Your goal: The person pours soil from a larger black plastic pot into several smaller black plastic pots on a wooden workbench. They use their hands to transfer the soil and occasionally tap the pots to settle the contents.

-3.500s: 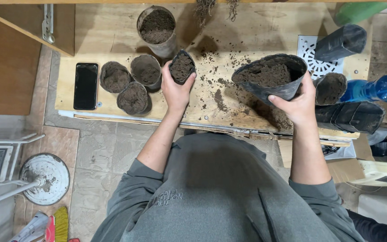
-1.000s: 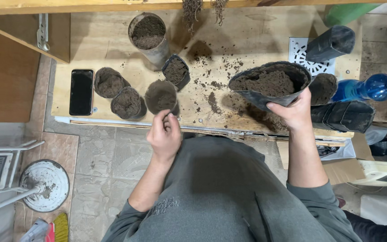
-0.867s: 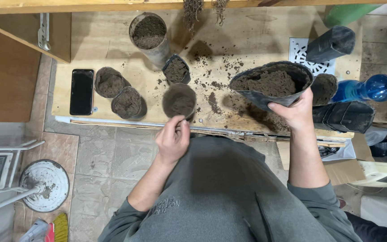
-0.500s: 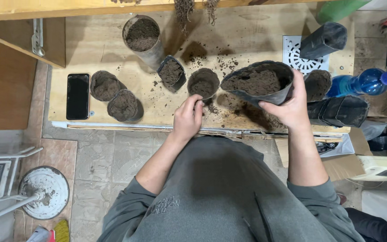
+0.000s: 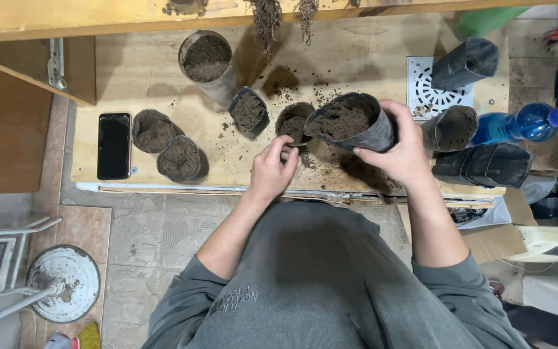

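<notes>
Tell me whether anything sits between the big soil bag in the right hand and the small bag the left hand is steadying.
Nothing visible does. The right hand holds the large soil bag tilted, its mouth right beside the small bag that the left hand touches at the rim. Only loose soil lies on the wooden board around them.

Desk [image 5: 356,52]: pale yellowish wood, speckled with dark brown soil crumbs.
Big bag [image 5: 350,123]: black plastic, filled with dark brown soil.
Small bag [image 5: 292,123], just left of the big bag: black, brown soil inside.
Phone [image 5: 113,146], at the desk's left end: glossy black.
Spray bottle [image 5: 518,123], at the desk's right end: clear blue with a white nozzle.
Drain cover [image 5: 421,84], right of the big bag: white, pattern of radiating slots.
Sweater [image 5: 318,284]: plain grey, faint lettering.
Floor [image 5: 143,226], below the desk: beige and reddish tiles.
</notes>
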